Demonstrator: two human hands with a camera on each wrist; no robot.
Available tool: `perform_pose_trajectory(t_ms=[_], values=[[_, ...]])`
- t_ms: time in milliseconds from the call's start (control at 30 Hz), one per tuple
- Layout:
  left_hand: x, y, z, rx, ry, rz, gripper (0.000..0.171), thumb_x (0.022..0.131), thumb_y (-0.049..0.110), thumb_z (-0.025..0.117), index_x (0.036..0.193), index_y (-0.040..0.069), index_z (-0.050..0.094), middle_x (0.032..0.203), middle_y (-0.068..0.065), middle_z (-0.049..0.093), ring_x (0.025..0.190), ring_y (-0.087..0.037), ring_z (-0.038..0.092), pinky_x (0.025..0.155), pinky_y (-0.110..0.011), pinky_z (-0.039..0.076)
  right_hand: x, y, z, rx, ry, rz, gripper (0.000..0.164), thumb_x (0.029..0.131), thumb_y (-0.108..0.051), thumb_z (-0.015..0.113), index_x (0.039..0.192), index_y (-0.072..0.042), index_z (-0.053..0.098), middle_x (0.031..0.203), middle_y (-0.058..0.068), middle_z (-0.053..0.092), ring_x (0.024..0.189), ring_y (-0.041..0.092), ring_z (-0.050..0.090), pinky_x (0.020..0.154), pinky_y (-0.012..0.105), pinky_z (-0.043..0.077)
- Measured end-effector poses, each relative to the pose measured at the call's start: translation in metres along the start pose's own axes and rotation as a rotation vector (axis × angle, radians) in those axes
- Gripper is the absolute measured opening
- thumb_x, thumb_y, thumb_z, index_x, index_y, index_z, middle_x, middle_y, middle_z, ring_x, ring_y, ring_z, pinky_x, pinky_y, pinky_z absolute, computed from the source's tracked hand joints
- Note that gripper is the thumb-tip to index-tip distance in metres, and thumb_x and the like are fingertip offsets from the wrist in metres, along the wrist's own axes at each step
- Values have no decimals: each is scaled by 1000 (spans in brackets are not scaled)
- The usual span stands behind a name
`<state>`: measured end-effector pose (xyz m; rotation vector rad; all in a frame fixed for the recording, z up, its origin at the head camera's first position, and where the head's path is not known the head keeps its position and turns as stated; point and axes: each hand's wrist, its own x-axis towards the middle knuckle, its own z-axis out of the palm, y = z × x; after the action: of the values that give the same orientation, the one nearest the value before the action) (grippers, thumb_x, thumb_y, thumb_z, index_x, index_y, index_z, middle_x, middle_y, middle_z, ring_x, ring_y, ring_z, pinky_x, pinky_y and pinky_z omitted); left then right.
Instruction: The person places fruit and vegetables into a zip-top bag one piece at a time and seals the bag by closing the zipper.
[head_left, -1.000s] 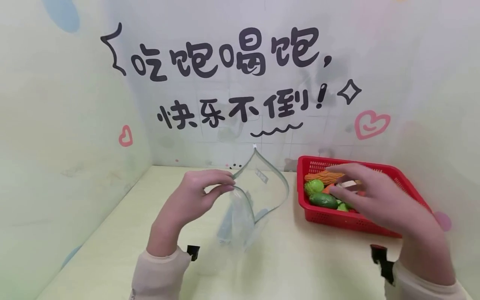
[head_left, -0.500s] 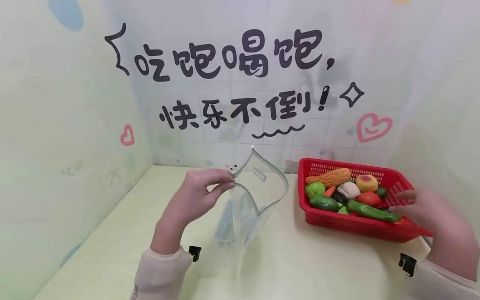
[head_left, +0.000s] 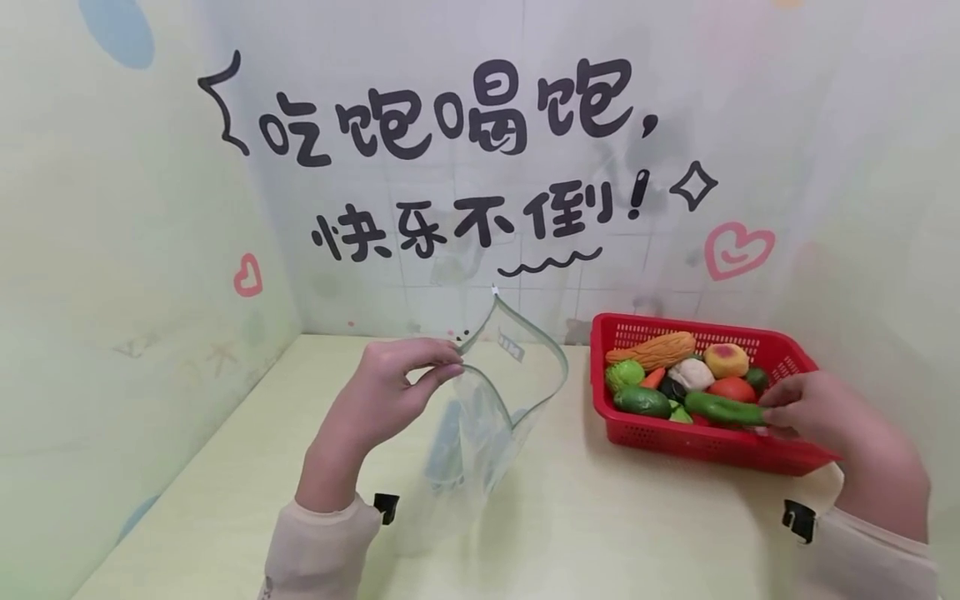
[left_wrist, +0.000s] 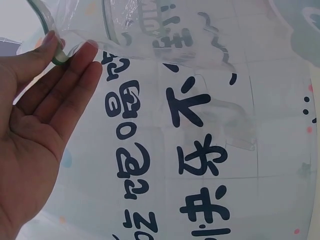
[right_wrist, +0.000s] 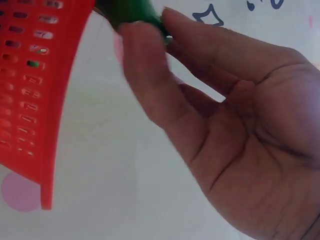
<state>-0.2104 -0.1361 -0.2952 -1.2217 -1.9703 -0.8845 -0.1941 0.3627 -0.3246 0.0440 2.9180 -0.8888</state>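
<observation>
My left hand (head_left: 386, 392) pinches the rim of a clear zip bag (head_left: 543, 387) between thumb and fingers. The bag's mouth gapes, and a bluish patch shows low on it. In the left wrist view, the thumb and fingertips press on the bag's greenish rim (left_wrist: 61, 59). Over the right end of the red basket (head_left: 701, 454), my right hand (head_left: 836, 417) pinches the tip of a long green pepper (head_left: 720, 409). The right wrist view shows thumb and fingers on the pepper's dark green end (right_wrist: 135, 12); the rest of it is cut off there.
Several other toy-like vegetables fill the basket: an orange ridged piece (head_left: 652, 352), a green avocado-shaped piece (head_left: 642, 402), a white piece (head_left: 692, 374), a tomato (head_left: 732, 390) and a yellow-and-purple piece (head_left: 726, 360). A printed wall (head_left: 420, 292) stands behind the table (head_left: 585, 533).
My right hand swept right across the basket, then came back slightly left and took hold of the green pepper's end. My left hand kept its pinch on the bag.
</observation>
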Motion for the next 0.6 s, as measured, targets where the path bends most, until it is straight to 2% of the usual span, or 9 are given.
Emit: perform_pose_trajectory(t_ms=[100,300,400,433,533,600], values=[[0,-1,2,2,-2,2,12,80,-1,74,88,8,73,85,2,71,99,-18,66,92,-21,49,-2,-3,2,-59,101,-29,43,84,-19,72,114,11,62,100,25,61,86,35,53,61,34,57],[-1,-1,4,9,1,2,12,80,0,75,88,8,73,85,2,71,99,-18,66,92,-22,49,-19,-25,-4,-91,236,7,47,92,-26,64,122,9,57,99,25,60,84,36,52,55,29,52],[0,-1,6,6,2,11,12,80,0,75,88,7,73,83,2,70,98,-18,66,94,-23,48,-33,-42,-5,-82,392,-23,43,94,-31,60,122,2,60,101,27,61,85,38,52,53,27,48],[0,-1,7,8,2,14,12,80,0,75,88,8,73,83,2,70,98,-18,66,94,-23,48,-38,-48,-5,-62,457,-36,42,95,-33,60,122,0,62,102,26,63,85,30,55,53,24,47],[1,0,9,13,0,21,11,79,0,75,88,7,73,82,2,70,94,-15,67,96,-24,47,-50,-69,-2,103,634,-94,40,94,-32,61,122,-4,64,90,-2,70,78,4,61,56,12,47],[2,1,10,18,-6,22,11,80,0,75,88,7,73,83,2,70,91,-12,66,97,-24,46,-56,-86,2,243,748,-154,37,91,-26,66,121,-4,66,83,-19,67,73,-10,60,58,3,46]])
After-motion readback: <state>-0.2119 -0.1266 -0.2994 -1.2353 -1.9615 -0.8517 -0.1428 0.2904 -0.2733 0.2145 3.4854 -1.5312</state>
